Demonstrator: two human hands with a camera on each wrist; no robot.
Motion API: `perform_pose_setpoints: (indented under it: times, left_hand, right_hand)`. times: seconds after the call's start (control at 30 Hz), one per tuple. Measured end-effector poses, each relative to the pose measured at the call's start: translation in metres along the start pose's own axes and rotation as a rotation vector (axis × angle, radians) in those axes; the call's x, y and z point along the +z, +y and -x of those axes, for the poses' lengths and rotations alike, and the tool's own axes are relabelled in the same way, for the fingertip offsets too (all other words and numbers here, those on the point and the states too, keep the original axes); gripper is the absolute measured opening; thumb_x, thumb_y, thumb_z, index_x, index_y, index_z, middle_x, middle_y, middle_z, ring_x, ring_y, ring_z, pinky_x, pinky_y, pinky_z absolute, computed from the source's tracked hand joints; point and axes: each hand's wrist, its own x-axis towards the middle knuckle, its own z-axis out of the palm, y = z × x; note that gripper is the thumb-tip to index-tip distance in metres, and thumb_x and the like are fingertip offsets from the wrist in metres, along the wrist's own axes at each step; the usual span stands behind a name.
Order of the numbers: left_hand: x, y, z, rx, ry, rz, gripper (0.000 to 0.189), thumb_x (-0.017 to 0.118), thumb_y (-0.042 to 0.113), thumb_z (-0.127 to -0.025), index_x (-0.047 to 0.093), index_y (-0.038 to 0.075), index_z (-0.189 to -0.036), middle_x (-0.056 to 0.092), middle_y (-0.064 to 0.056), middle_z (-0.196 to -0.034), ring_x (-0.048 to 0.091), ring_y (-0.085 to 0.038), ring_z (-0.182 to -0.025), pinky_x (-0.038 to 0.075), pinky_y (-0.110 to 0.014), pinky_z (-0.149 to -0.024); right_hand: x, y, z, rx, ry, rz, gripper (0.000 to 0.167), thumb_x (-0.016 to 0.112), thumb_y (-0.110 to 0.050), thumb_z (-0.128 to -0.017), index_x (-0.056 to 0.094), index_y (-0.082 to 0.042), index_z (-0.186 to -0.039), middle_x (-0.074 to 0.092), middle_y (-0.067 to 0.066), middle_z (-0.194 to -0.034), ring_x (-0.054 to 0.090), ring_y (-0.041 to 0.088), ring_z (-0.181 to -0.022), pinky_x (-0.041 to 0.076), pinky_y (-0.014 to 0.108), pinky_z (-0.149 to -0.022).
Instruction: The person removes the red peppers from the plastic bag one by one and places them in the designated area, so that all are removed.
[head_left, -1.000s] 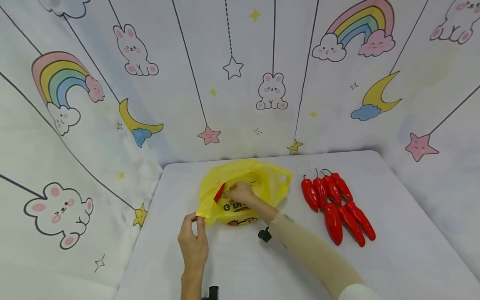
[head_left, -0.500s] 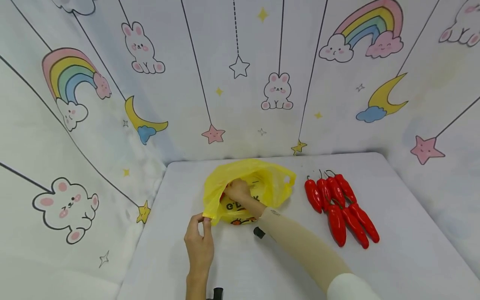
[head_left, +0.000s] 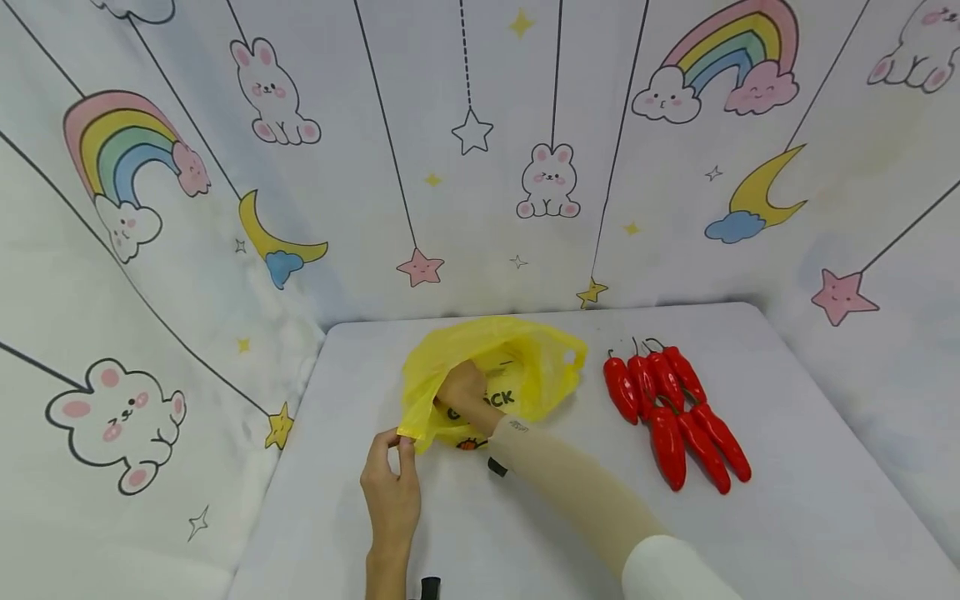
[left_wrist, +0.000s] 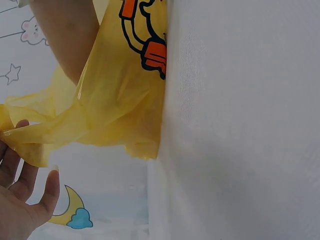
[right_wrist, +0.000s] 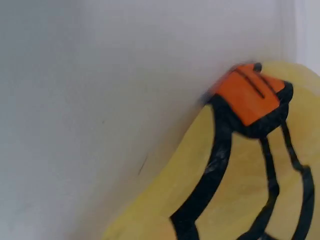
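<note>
A yellow plastic bag (head_left: 551, 367) with dark lettering lies on the table, its mouth facing me. My left hand (head_left: 393, 492) holds the near left corner of the bag's rim; in the left wrist view the fingers of the left hand (left_wrist: 22, 200) are at the yellow plastic. My right hand (head_left: 462, 390) reaches into the bag toward its left side. Its fingers are hidden by the plastic, so whether they hold anything does not show. The right wrist view has only the outside of the bag (right_wrist: 245, 170), with an orange and black print.
Several red chili peppers (head_left: 667, 446) lie in two rows on the table (head_left: 525, 533), right of the bag. A wall cloth (head_left: 480, 217) with cartoon drawings stands behind and along the sides. Small black wrist-camera parts (head_left: 497, 467) show under the right forearm.
My right hand has gone deeper into the bag and leftward. The red pepper seen by its fingers earlier is out of sight. My left hand keeps its hold on the rim.
</note>
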Motion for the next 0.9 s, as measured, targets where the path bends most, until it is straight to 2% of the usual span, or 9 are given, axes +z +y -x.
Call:
perform_pose_setpoints:
  times: [0.13,0.23,0.3,0.4,0.53,0.63,0.77,0.9]
  left_hand:
    - [-0.004,-0.001,0.000,0.009,0.009,-0.007,0.008,0.064,0.007,-0.103,0.068,0.002,-0.109,0.072,-0.004,-0.102,0.068,-0.014,-0.093,0.047,-0.012,-0.082]
    - [-0.004,-0.002,0.000,0.008,0.013,-0.016,0.008,0.064,0.007,-0.103,0.068,0.002,-0.109,0.072,-0.005,-0.102,0.068,-0.015,-0.093,0.047,-0.011,-0.082]
    - [-0.004,-0.003,0.000,0.008,0.013,-0.023,0.008,0.064,0.007,-0.103,0.068,0.002,-0.109,0.072,-0.006,-0.103,0.069,-0.016,-0.094,0.047,-0.011,-0.082]
    - [-0.005,-0.003,0.000,0.001,0.012,-0.024,0.009,0.064,0.007,-0.103,0.068,0.002,-0.109,0.072,-0.006,-0.103,0.069,-0.017,-0.094,0.046,-0.010,-0.084]
    - [-0.005,-0.004,0.000,-0.007,0.012,-0.023,0.009,0.065,0.008,-0.103,0.068,0.001,-0.108,0.072,-0.006,-0.103,0.068,-0.017,-0.095,0.047,-0.011,-0.085]
    - [-0.006,-0.004,0.000,-0.005,0.014,-0.021,0.009,0.065,0.008,-0.103,0.068,0.001,-0.108,0.072,-0.006,-0.103,0.068,-0.016,-0.095,0.048,-0.012,-0.085]
    - [-0.008,-0.004,-0.001,0.001,0.017,-0.022,0.008,0.065,0.007,-0.103,0.068,0.001,-0.108,0.072,-0.006,-0.103,0.068,-0.016,-0.094,0.047,-0.011,-0.084]
    - [-0.008,-0.004,-0.001,0.005,0.017,-0.018,0.008,0.064,0.006,-0.103,0.068,0.001,-0.109,0.072,-0.006,-0.103,0.068,-0.015,-0.093,0.047,-0.011,-0.083]
  right_hand:
    - [0.004,-0.005,0.001,0.035,-0.019,0.043,0.036,0.074,-0.038,-0.094,0.063,-0.006,-0.082,0.060,0.003,-0.071,0.057,0.016,-0.068,0.056,0.033,-0.067]
    - [0.002,-0.001,0.001,0.003,-0.038,0.111,0.037,0.067,-0.039,-0.098,0.065,-0.005,-0.083,0.060,0.004,-0.071,0.058,0.015,-0.067,0.056,0.031,-0.066]
    - [0.001,0.005,0.002,-0.018,-0.031,0.087,0.038,0.065,-0.041,-0.098,0.066,-0.006,-0.083,0.061,0.003,-0.072,0.058,0.016,-0.068,0.056,0.031,-0.067]
    - [-0.002,0.011,0.000,-0.030,-0.027,0.031,0.037,0.063,-0.039,-0.097,0.067,-0.006,-0.080,0.063,0.003,-0.072,0.059,0.017,-0.067,0.055,0.031,-0.066]
    - [-0.007,0.018,0.000,0.017,-0.033,-0.123,0.031,0.068,-0.033,-0.091,0.070,-0.003,-0.084,0.066,0.005,-0.076,0.060,0.018,-0.067,0.054,0.030,-0.063]
    - [-0.012,0.022,0.001,0.054,-0.045,-0.253,0.033,0.071,-0.033,-0.089,0.070,0.000,-0.092,0.067,0.006,-0.081,0.059,0.017,-0.068,0.054,0.030,-0.062]
    - [-0.021,0.026,0.003,0.017,-0.074,-0.348,0.038,0.071,-0.035,-0.090,0.068,0.000,-0.105,0.068,0.008,-0.089,0.058,0.019,-0.075,0.055,0.032,-0.072]
    - [-0.030,0.033,0.004,-0.026,-0.059,-0.421,0.047,0.077,-0.037,-0.088,0.067,-0.001,-0.117,0.069,0.011,-0.103,0.062,0.023,-0.091,0.054,0.037,-0.087]
